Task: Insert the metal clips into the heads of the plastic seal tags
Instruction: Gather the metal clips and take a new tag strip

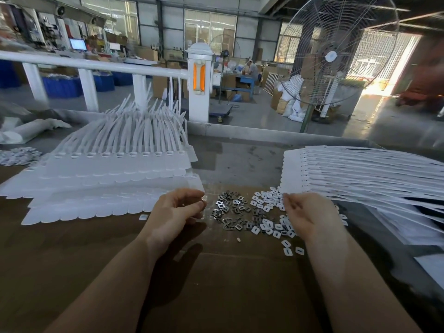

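A heap of small grey metal clips [229, 211] lies on the brown cardboard between my hands, with white plastic caps [266, 212] mixed in on its right side. Stacked strips of white seal tags [115, 179] lie to the left, their tails curving upward. Another stack of white seal tags [360, 174] lies to the right. My left hand [175, 215] hovers at the corner of the left stack, fingers loosely curled, thumb near the fingertips; whether it pinches anything is unclear. My right hand [310, 215] hangs over the caps beside the right stack, fingers curled downward.
A few loose white caps [292, 248] lie nearer to me on the cardboard [216, 284]. A white railing [96, 66] and post [200, 82] run behind the table. A large standing fan [336, 56] rises at the back right. More small white parts [19, 156] are piled far left.
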Tool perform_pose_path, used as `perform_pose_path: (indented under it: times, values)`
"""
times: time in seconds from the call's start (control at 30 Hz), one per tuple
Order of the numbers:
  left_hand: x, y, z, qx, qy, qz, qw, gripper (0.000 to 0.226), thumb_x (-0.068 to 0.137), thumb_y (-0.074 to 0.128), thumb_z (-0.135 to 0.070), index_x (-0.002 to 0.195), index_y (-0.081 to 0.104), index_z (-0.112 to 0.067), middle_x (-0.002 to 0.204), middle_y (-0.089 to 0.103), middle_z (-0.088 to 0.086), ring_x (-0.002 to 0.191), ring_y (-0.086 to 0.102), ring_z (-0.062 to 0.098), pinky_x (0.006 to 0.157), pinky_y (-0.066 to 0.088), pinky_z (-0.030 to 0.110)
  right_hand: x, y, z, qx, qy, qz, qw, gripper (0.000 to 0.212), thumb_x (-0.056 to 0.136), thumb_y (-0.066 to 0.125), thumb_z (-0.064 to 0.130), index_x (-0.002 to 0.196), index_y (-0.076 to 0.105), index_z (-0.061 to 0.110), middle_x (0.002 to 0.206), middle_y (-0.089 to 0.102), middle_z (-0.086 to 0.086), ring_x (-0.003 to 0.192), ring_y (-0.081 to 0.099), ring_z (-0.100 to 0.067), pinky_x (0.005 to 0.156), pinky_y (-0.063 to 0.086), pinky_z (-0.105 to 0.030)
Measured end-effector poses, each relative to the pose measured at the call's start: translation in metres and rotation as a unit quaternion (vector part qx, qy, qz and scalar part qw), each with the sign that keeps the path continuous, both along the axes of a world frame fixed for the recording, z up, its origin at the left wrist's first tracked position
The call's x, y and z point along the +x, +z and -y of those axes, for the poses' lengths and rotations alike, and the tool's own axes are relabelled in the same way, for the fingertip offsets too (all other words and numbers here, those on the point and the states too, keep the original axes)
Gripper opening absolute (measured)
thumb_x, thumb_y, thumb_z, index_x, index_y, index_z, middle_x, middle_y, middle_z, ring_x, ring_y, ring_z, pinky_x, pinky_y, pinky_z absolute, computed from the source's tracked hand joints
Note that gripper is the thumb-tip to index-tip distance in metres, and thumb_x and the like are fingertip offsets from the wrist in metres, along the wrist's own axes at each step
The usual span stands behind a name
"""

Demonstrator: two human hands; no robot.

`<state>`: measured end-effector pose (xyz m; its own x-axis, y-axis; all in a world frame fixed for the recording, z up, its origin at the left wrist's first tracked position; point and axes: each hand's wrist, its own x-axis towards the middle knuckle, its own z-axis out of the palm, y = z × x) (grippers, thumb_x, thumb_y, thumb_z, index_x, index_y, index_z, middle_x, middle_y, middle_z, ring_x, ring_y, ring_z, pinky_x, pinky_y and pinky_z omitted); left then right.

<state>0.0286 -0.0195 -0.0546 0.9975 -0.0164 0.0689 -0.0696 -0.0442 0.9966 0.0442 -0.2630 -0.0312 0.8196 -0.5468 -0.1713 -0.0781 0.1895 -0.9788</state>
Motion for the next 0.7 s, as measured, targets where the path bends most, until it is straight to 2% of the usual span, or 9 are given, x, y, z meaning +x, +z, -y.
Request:
perform_pose_path:
  times: [0.03, 0.07, 0.13, 0.23, 0.33, 0.47, 0.57, 0.63, 0.7]
  values:
    - [0.000, 0.000, 0.000, 0.002, -0.001, 0.001, 1.000, 0.017, 0.085, 0.065, -0.008, 0.098, 0.069, -0.018, 0.090, 0.072, 0.007, 0.084, 0.068, 0.023, 0.086, 0.053, 0.041, -0.001, 0.000, -0.007, 0.077, 0.015, -0.001, 0.997, 0.027, 0.096, 0.047, 0.008, 0.120, 0.058, 0.003, 0.114, 0.059, -0.015, 0.108, 0.057, -0.027, 0.101, 0.045, -0.038]
    - [-0.001, 0.000, 0.000, 0.005, -0.002, 0.002, 1.000, 0.017, 0.085, 0.065, -0.008, 0.099, 0.069, -0.018, 0.090, 0.072, 0.006, 0.085, 0.069, 0.023, 0.087, 0.054, 0.041, -0.007, 0.004, -0.018, 0.138, 0.027, 0.035, 0.989, 0.031, 0.094, 0.046, -0.003, 0.123, 0.053, 0.001, 0.110, 0.057, -0.016, 0.102, 0.058, -0.025, 0.097, 0.047, -0.035]
    - [-0.001, -0.001, 0.000, 0.013, -0.001, 0.004, 1.000, 0.017, 0.085, 0.065, -0.009, 0.099, 0.069, -0.019, 0.090, 0.072, 0.005, 0.085, 0.069, 0.022, 0.087, 0.054, 0.040, -0.012, 0.003, -0.021, 0.150, 0.018, 0.055, 0.987, 0.039, 0.089, 0.042, -0.016, 0.123, 0.051, 0.001, 0.097, 0.055, -0.013, 0.088, 0.059, -0.020, 0.086, 0.050, -0.028]
    - [0.000, -0.002, 0.000, 0.034, 0.009, 0.010, 0.999, 0.017, 0.086, 0.065, -0.010, 0.099, 0.069, -0.020, 0.088, 0.072, 0.002, 0.083, 0.069, 0.018, 0.083, 0.055, 0.035, -0.017, -0.004, -0.026, -0.013, 0.035, 0.068, 0.997, 0.036, 0.090, 0.045, -0.012, 0.115, 0.058, 0.010, 0.092, 0.057, -0.005, 0.078, 0.060, -0.010, 0.070, 0.050, -0.017]
    - [-0.001, -0.002, 0.003, 0.032, 0.041, 0.029, 0.998, 0.019, 0.087, 0.063, -0.006, 0.094, 0.068, -0.023, 0.085, 0.072, 0.002, 0.076, 0.069, 0.015, 0.071, 0.056, 0.027, -0.020, -0.006, -0.030, -0.129, 0.032, 0.085, 0.987, 0.035, 0.089, 0.050, -0.007, 0.102, 0.062, 0.023, 0.091, 0.059, 0.002, 0.070, 0.060, -0.005, 0.054, 0.047, -0.011]
    - [0.000, -0.001, 0.001, -0.036, 0.111, 0.051, 0.992, 0.021, 0.087, 0.062, -0.006, 0.096, 0.066, -0.025, 0.093, 0.067, 0.003, 0.074, 0.067, 0.016, 0.065, 0.054, 0.028, -0.019, -0.010, -0.034, -0.203, 0.030, 0.101, 0.974, 0.040, 0.086, 0.052, -0.008, 0.086, 0.060, 0.031, 0.088, 0.059, 0.005, 0.070, 0.058, -0.006, 0.066, 0.052, -0.026]
    - [0.000, -0.001, -0.003, -0.095, 0.141, 0.061, 0.983, 0.025, 0.088, 0.061, -0.009, 0.104, 0.064, -0.028, 0.103, 0.064, -0.002, 0.073, 0.068, 0.013, 0.060, 0.054, 0.023, -0.021, -0.011, -0.038, -0.222, 0.037, 0.093, 0.970, 0.036, 0.084, 0.055, -0.008, 0.090, 0.060, 0.027, 0.087, 0.060, 0.007, 0.081, 0.059, -0.012, 0.079, 0.053, -0.035]
    - [0.000, -0.001, -0.007, -0.129, 0.157, 0.061, 0.977, 0.032, 0.087, 0.062, -0.011, 0.105, 0.062, -0.037, 0.111, 0.060, -0.010, 0.071, 0.069, 0.010, 0.056, 0.052, 0.020, -0.022, -0.012, -0.038, -0.236, 0.037, 0.091, 0.967, 0.034, 0.084, 0.054, -0.007, 0.093, 0.061, 0.025, 0.089, 0.060, 0.008, 0.086, 0.059, -0.014, 0.080, 0.052, -0.033]
    - [0.000, -0.001, -0.010, -0.149, 0.160, 0.059, 0.974, 0.039, 0.085, 0.063, -0.013, 0.110, 0.058, -0.043, 0.120, 0.055, -0.014, 0.075, 0.069, 0.008, 0.065, 0.053, 0.026, -0.023, -0.013, -0.038, -0.251, 0.039, 0.091, 0.963, 0.033, 0.084, 0.053, -0.007, 0.095, 0.062, 0.023, 0.089, 0.059, 0.011, 0.088, 0.059, -0.011, 0.077, 0.049, -0.027]
